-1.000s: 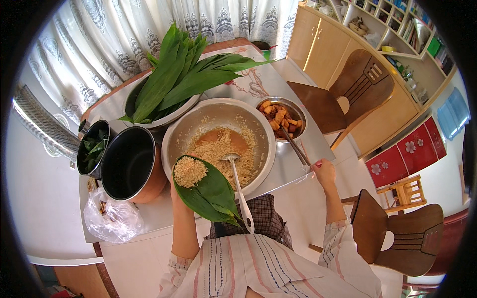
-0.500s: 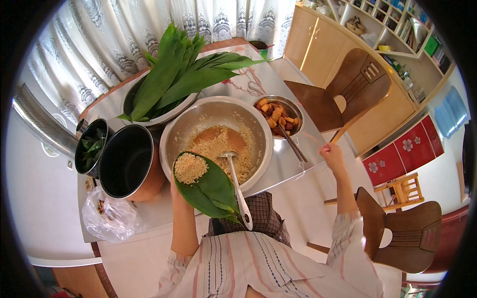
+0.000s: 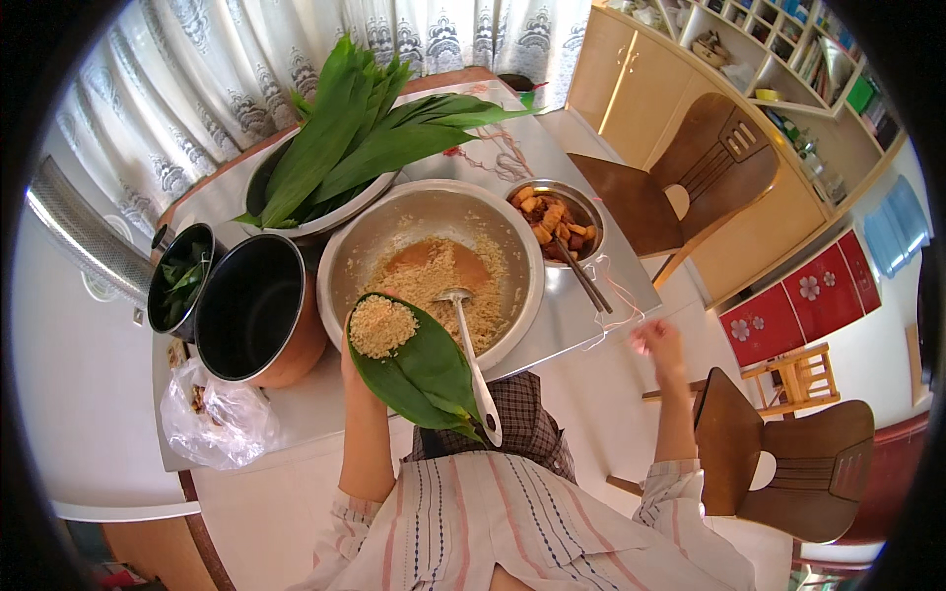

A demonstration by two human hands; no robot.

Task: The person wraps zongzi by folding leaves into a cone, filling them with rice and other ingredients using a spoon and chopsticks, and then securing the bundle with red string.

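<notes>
The left hand (image 3: 347,366) is under a green leaf (image 3: 419,369) and holds it up like a little cup. Most of the hand is hidden by the leaf. A heap of rice (image 3: 381,325) sits in the leaf. The right hand (image 3: 658,340) is off the tabletop (image 3: 572,320), blurry, holding nothing I can see. A spoon (image 3: 471,345) lies in the big bowl (image 3: 365,261) of rice. Near it are a small bowl (image 3: 581,202) of meat, a pot (image 3: 251,305), and more leaves (image 3: 345,148).
</notes>
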